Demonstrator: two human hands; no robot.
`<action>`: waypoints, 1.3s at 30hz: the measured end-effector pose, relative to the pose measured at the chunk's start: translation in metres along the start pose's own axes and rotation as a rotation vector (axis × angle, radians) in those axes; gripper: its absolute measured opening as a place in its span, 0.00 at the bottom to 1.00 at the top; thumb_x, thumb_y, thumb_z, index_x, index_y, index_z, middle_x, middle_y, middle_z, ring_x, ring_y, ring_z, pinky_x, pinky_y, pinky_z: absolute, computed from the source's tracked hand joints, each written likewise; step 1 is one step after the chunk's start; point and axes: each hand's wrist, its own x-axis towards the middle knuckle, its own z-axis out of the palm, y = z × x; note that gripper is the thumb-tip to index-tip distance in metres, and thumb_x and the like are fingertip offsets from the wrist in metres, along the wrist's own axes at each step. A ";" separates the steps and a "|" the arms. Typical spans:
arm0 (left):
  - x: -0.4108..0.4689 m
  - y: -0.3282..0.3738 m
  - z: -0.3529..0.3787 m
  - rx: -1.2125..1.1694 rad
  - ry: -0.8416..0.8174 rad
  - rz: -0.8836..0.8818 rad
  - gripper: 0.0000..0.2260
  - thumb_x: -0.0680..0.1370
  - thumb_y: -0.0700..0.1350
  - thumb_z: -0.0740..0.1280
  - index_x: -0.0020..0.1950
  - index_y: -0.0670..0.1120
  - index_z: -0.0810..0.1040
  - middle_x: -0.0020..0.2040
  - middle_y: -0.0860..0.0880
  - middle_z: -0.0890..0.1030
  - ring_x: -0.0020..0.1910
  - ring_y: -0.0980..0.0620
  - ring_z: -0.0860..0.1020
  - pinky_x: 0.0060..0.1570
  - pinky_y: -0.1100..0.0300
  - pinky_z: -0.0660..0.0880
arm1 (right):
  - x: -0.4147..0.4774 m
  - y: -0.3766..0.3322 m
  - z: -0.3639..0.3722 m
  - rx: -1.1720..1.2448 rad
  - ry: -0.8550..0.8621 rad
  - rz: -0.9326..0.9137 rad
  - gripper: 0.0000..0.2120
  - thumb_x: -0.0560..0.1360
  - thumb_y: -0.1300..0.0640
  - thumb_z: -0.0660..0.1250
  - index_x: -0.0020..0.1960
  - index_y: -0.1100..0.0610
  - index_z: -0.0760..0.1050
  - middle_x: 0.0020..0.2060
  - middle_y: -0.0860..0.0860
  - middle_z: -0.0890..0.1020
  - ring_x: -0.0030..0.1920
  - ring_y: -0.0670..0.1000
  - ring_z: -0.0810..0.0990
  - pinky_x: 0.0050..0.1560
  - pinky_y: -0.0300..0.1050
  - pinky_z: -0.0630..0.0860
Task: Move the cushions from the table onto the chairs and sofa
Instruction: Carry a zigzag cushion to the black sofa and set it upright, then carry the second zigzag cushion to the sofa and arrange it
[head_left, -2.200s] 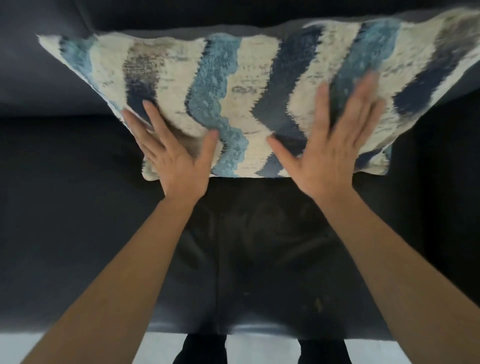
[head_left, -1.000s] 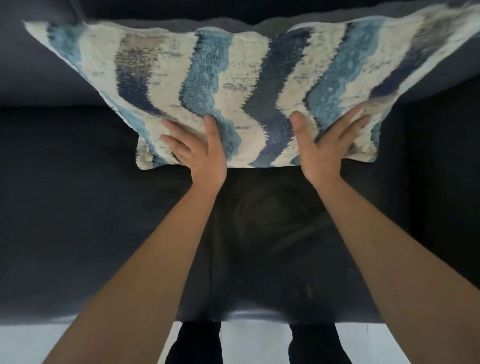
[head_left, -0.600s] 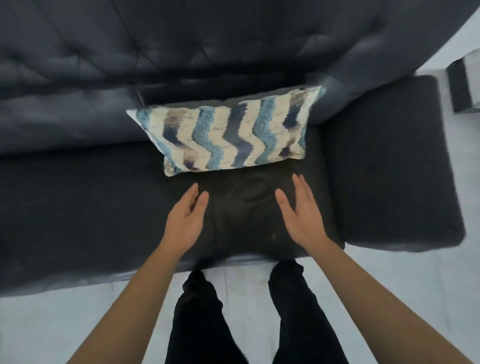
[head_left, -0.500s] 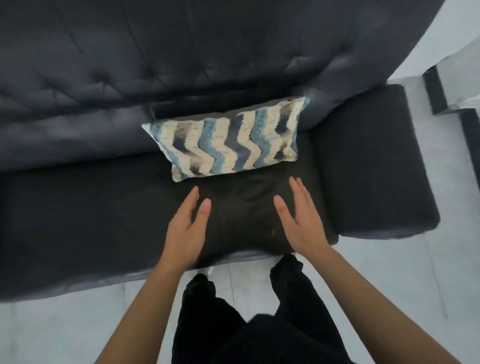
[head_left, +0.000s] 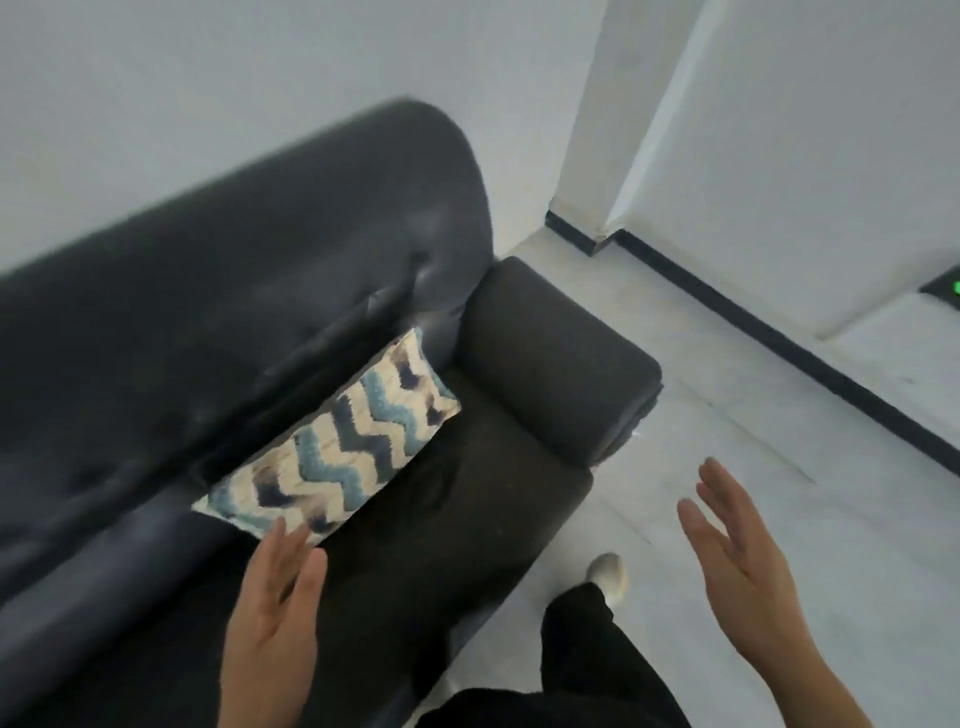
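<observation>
**Cushion on sofa, both hands empty**

Sofa (head_left: 218, 291): dark, fills the left half of the view. Cushion (head_left: 332, 447), blue and cream zigzag, lies on the seat, leaning on the backrest, its right end near the armrest (head_left: 556, 364). Left hand (head_left: 275, 623) flat and open over the seat, fingers together, tips overlapping the cushion's near edge; contact unclear. Right hand (head_left: 743, 566) open, fingers spread, over the pale floor (head_left: 779, 426), holding nothing.

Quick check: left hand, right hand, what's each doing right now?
Left hand: open, empty, near the blue-and-cream zigzag cushion.
Right hand: open, empty, over the floor.
</observation>
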 end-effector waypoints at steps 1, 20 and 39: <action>0.004 0.010 0.014 0.029 -0.039 0.027 0.22 0.82 0.42 0.67 0.75 0.54 0.70 0.61 0.60 0.81 0.67 0.54 0.77 0.74 0.42 0.68 | -0.004 0.005 -0.016 0.039 0.075 0.021 0.34 0.75 0.40 0.59 0.80 0.45 0.62 0.76 0.45 0.70 0.71 0.45 0.70 0.67 0.42 0.65; -0.158 0.172 0.507 0.314 -0.984 0.492 0.31 0.74 0.56 0.68 0.78 0.57 0.67 0.69 0.60 0.76 0.66 0.61 0.75 0.69 0.52 0.68 | 0.019 0.196 -0.339 0.408 0.936 0.265 0.31 0.77 0.44 0.63 0.78 0.50 0.65 0.73 0.46 0.73 0.71 0.47 0.74 0.55 0.31 0.69; -0.355 0.221 1.051 0.472 -1.552 0.573 0.22 0.82 0.45 0.67 0.76 0.53 0.71 0.67 0.57 0.78 0.64 0.62 0.77 0.70 0.47 0.73 | 0.173 0.328 -0.633 0.441 1.420 0.574 0.33 0.74 0.44 0.66 0.77 0.48 0.65 0.74 0.51 0.71 0.70 0.46 0.72 0.66 0.47 0.71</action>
